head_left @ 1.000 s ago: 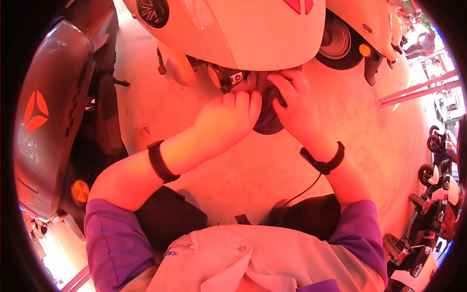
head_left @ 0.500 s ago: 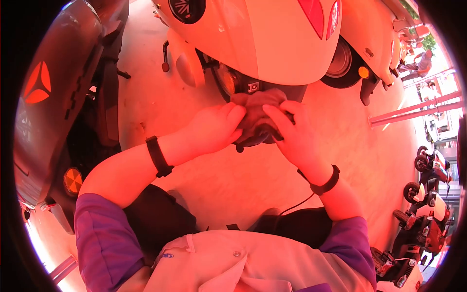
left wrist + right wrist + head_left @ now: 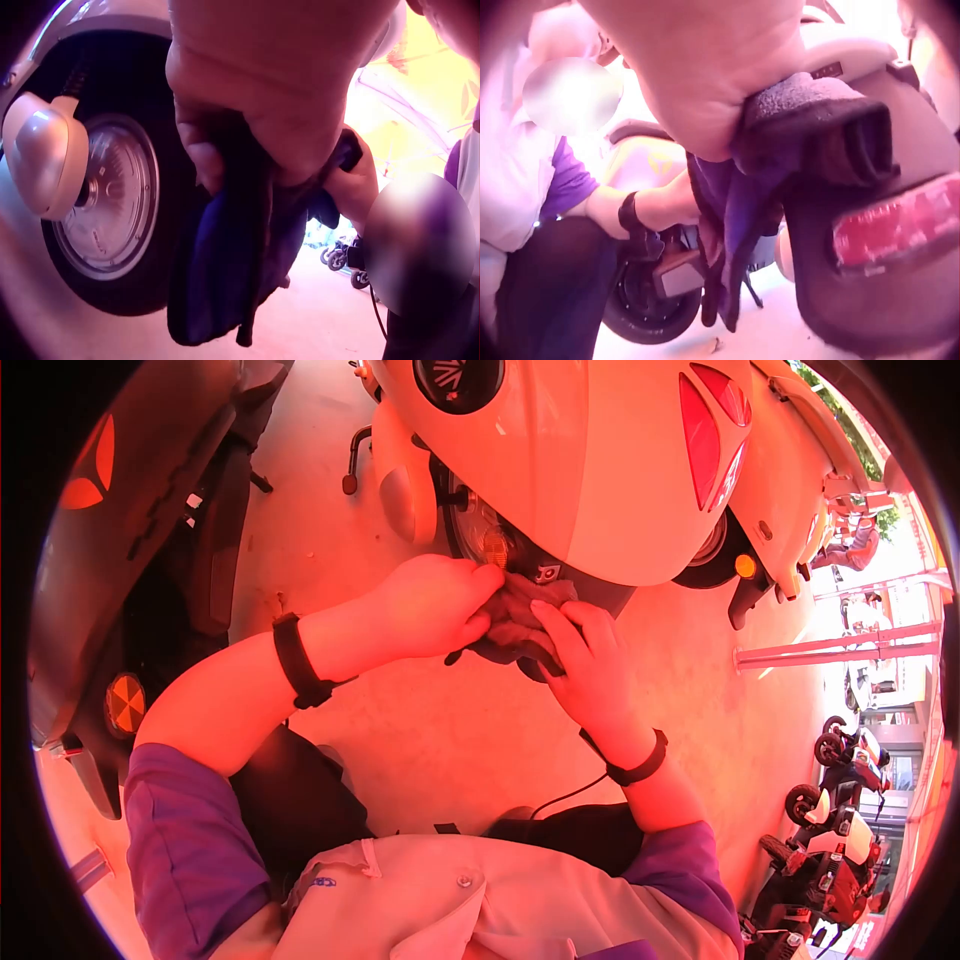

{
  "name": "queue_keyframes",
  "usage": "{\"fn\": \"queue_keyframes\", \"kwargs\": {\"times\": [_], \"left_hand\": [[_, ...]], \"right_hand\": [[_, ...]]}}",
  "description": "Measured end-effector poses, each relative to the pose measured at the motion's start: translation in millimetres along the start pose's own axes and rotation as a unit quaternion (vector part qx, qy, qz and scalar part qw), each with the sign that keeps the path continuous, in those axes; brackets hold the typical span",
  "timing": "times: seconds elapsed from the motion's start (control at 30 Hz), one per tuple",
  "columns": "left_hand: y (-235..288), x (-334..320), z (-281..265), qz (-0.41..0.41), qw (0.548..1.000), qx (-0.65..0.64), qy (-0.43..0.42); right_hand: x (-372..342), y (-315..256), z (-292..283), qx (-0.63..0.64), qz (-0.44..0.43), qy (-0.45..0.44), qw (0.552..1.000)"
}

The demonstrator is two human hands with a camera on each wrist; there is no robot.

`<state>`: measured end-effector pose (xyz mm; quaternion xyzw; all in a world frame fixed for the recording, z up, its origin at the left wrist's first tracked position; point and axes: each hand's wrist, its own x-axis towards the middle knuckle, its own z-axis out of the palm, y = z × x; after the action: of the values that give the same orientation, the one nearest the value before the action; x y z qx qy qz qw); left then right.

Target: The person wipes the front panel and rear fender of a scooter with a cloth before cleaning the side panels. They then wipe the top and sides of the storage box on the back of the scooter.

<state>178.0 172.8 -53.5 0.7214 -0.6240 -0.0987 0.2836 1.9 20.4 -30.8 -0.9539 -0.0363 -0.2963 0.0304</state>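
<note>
Both my hands hold a dark, soft cloth (image 3: 515,622) below the tail of a pale scooter (image 3: 610,470). My left hand (image 3: 440,608) grips its left side, fingers curled in. My right hand (image 3: 597,665) pinches the right part, with fingers lying over the folds. In the left wrist view, the bunched cloth (image 3: 225,262) hangs from my left hand (image 3: 262,82) beside the rear wheel (image 3: 112,202). The right wrist view shows the cloth (image 3: 810,142) bunched at my right hand (image 3: 705,75), close to the dark rear mudguard and its red reflector (image 3: 896,225).
At my left stands a dark scooter (image 3: 150,540) with an orange reflector (image 3: 126,703). Another scooter (image 3: 790,470) is behind the pale one at the right. Farther right are a low rail (image 3: 850,650) and several parked two-wheelers (image 3: 840,840). A cable (image 3: 570,795) runs from my right wristband.
My view has shifted, so the scooter sits lower and farther right. The cloth shows more in front of the tail, and my left hand has moved leftward from my right hand.
</note>
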Motion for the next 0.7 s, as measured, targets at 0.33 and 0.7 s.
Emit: {"fn": "queue_keyframes", "kwargs": {"times": [0.33,0.7], "left_hand": [[30.1,-3.1,-83.5,0.046,0.981,0.040,-0.184],[5.8,10.0,-79.8,-0.012,0.938,-0.003,0.345]], "right_hand": [[38.4,-25.8,-20.0,0.056,-0.158,-0.097,0.981],[136.3,-39.2,-43.2,0.079,0.067,-0.081,0.991]]}}
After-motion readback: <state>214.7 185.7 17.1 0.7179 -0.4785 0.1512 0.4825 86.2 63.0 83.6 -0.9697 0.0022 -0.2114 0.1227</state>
